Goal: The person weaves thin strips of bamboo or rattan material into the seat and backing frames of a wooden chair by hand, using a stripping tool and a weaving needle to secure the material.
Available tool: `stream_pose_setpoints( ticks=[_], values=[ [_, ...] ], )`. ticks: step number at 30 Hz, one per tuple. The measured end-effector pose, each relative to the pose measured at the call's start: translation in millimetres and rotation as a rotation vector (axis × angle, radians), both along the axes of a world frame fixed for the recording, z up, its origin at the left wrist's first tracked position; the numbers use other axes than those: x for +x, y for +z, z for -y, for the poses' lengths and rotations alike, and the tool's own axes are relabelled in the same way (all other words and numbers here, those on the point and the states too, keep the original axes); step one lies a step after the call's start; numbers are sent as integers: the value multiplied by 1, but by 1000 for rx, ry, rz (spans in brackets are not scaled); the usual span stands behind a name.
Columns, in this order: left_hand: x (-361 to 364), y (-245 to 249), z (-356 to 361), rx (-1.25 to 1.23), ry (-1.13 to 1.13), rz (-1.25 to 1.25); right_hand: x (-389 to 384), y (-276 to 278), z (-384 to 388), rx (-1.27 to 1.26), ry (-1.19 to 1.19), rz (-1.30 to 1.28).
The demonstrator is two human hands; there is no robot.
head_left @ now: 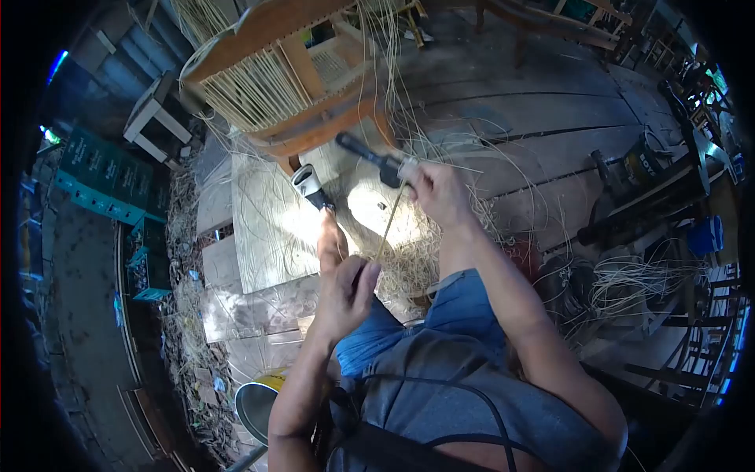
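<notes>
My right hand (436, 193) is closed around a dark-handled tool (370, 156) and the upper end of a thin cane strand (389, 224). The strand runs down to my left hand (346, 291), which pinches its lower end above my knee. A wooden chair frame (291, 79) with partly woven cane stands tipped just beyond the tool. My foot in a sandal (311, 187) rests beside the frame.
Loose cane strands (409, 267) litter the plank floor (535, 102). A coil of cane (637, 283) lies at right near dark chair frames (692, 346). Green crates (106, 177) stand at left, a small white stool (153, 118) behind, a metal can (259, 405) below.
</notes>
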State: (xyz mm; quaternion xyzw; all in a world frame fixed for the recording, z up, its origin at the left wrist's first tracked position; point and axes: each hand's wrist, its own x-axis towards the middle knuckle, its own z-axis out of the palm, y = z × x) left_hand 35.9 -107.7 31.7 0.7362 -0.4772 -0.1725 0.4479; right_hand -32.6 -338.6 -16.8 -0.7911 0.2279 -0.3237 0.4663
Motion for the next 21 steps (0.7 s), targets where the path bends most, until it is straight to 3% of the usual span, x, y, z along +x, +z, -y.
stream_pose_setpoints(
  ticks=[2,5,8,10,12,13,14,16,18,19,21],
  values=[
    [-12,17,-32,90,-7,-83,3,10,26,119,-38,36],
    [-16,30,-100,256,60,-263,2,22,81,41,-82,3],
    [-6,23,-154,265,-35,-427,-4,27,115,44,-248,5],
    [-2,11,-165,533,57,-299,-6,30,99,-102,-164,-73],
    [19,-2,-138,660,-98,107,-8,28,78,-119,-119,-99],
    [27,-17,-116,494,-97,348,-11,27,66,-142,-93,-121],
    [38,-30,-82,297,-97,355,-14,26,52,-135,-86,-124],
    [34,-30,-10,181,-49,51,-20,24,19,-48,8,-102],
    [26,-46,48,-145,-110,26,-26,25,-7,-30,36,-75],
    [15,-36,62,-76,-107,-304,-27,26,-14,-32,70,-47],
    [9,-42,76,-151,-133,-515,-31,26,-22,-24,26,-39]
  ],
)
